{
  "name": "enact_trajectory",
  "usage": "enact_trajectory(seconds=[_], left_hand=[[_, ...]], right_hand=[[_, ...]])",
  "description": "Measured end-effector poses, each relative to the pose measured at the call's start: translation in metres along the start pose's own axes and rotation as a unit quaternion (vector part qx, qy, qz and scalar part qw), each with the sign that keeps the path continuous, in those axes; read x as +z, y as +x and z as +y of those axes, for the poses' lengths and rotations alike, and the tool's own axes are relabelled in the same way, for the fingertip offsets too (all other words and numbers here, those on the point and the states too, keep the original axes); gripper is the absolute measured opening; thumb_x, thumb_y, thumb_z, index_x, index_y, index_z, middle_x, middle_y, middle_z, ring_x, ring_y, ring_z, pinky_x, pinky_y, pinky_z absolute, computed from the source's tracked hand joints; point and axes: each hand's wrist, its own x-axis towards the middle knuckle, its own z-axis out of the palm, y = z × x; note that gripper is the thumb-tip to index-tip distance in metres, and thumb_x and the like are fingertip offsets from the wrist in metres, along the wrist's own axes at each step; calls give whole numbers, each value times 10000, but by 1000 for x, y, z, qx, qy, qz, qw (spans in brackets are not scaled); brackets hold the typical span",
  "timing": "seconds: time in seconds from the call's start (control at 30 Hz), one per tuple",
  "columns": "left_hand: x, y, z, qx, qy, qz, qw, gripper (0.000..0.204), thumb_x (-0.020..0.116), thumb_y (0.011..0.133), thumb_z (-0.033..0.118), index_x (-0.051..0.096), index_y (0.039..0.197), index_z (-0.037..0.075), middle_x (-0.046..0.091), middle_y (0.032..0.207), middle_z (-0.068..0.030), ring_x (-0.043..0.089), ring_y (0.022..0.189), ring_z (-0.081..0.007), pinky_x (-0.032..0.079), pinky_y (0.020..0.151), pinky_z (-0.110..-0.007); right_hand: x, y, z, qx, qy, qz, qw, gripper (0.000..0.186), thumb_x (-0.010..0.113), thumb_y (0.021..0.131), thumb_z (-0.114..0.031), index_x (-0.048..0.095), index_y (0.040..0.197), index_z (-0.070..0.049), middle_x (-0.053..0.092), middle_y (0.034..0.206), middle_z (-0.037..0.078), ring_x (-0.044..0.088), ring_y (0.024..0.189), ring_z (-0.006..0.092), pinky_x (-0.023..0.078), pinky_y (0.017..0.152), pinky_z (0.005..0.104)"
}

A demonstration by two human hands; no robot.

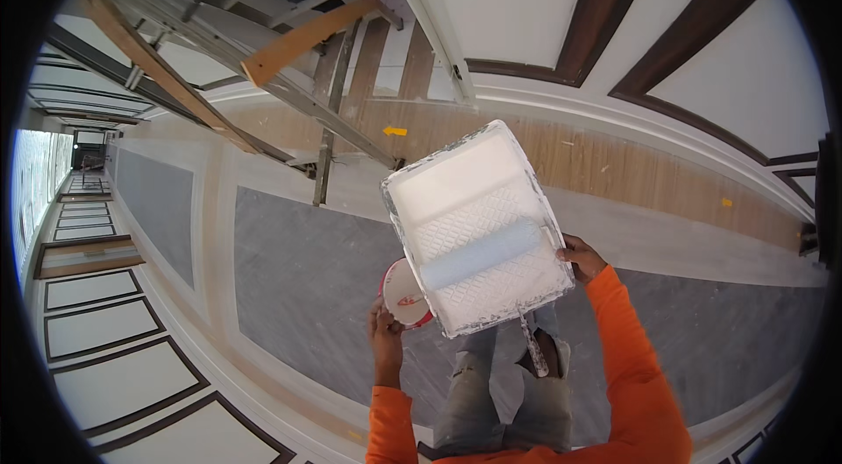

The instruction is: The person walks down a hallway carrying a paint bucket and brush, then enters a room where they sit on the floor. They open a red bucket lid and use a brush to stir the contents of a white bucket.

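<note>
My right hand (582, 257) grips the right edge of a paint tray (465, 174), its thumb over the rim. The tray is tilted, coated in white paint, with a ribbed slope and a smeared rim. A paint roller (482, 253) with a pale, wet sleeve lies across it, and its paint-spattered handle (535, 350) juts out past the near edge. Under the tray's left side, my left hand (384, 328) is closed on the edge of a round white paint bucket (405, 296) with red on its rim. The tray covers part of the bucket.
A metal stepladder (329, 122) with wooden boards (307, 39) stands at the upper left. Grey sheeting (298, 262) covers much of the corridor floor, beside a bare wood-look strip (614, 161). White panelled walls with dark trim (579, 60) run along both sides.
</note>
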Motion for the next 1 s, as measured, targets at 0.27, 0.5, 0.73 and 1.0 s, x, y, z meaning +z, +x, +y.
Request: enact_trajectory(seconds=[0.27,0.5,0.73,1.0], left_hand=[[-134,-3,-79,120,343,175,915,482,513,968,16,379,1423,100,514,1171,-75,532,762,-122,468,667,-280],[-112,-58,-29,-18,59,388,920,597,533,941,60,335,1499,141,502,955,-49,445,644,-117,418,599,-294],[-159,-93,4,-118,62,444,886,147,629,906,220,512,960,149,342,692,51,343,572,-104,386,638,-326],[-133,-77,28,-111,81,472,871,142,650,901,234,544,905,139,280,572,74,330,521,-84,396,660,-303]], right_hand=[[-66,84,84,-12,11,23,1000,746,777,799,-217,494,1432,59,624,1326,134,565,1226,256,368,1108,370],[-117,139,113,-6,28,31,999,778,808,763,-204,494,1420,68,638,1290,126,597,1167,243,417,1064,352],[-133,139,144,3,57,87,995,806,833,750,-205,488,1426,66,642,1277,122,603,1150,227,424,1057,343],[-180,149,191,23,85,94,992,805,810,773,-173,455,1454,68,639,1267,123,594,1143,220,425,1049,340]])
